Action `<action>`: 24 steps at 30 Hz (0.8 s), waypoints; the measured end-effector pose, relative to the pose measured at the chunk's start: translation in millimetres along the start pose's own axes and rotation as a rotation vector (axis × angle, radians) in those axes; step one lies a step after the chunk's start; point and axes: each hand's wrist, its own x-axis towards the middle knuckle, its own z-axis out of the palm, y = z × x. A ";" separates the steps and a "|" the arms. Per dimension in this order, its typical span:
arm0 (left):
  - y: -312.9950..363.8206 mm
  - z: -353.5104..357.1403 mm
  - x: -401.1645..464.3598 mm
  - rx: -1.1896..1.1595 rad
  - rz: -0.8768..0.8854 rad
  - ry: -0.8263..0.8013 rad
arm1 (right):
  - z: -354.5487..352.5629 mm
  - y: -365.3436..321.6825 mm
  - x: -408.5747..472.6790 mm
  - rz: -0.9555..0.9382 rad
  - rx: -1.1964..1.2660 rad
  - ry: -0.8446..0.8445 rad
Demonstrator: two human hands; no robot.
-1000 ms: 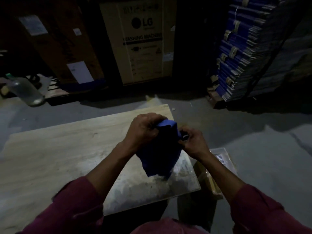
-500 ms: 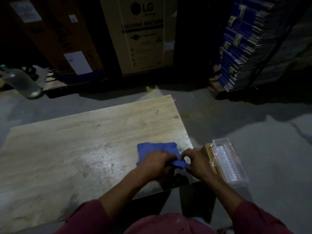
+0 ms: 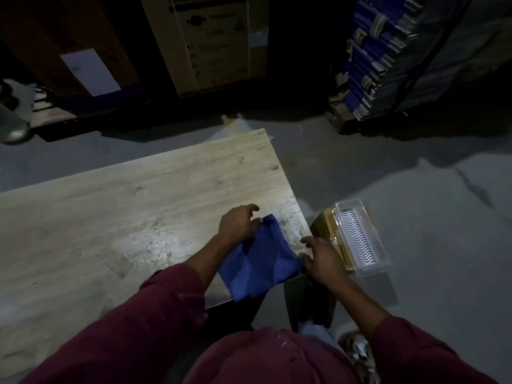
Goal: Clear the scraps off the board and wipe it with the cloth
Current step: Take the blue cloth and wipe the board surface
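A pale wooden board [image 3: 133,206] lies flat in front of me, scuffed and dusty near its right end. A blue cloth [image 3: 259,261] lies spread over the board's near right corner, partly hanging over the near edge. My left hand [image 3: 238,225] rests on the cloth's far left corner and pinches it. My right hand [image 3: 318,257] touches the cloth's right edge at the board's corner, fingers spread. No loose scraps are plain to see on the board in this dim light.
A clear plastic box [image 3: 360,236] on a yellowish pack sits on the floor just right of the board. A large cardboard carton [image 3: 210,42] and wooden crates stand behind. Stacked blue bundles [image 3: 388,51] fill the far right. Grey concrete floor surrounds the board.
The cloth went from bunched up in both hands above the board to laid down and spread flat over the near right corner. My hands moved apart to its edges.
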 end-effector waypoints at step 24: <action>-111.6 76.8 16.3 0.128 -0.011 0.336 | 108.1 6.2 12.8 -0.063 -0.455 -0.013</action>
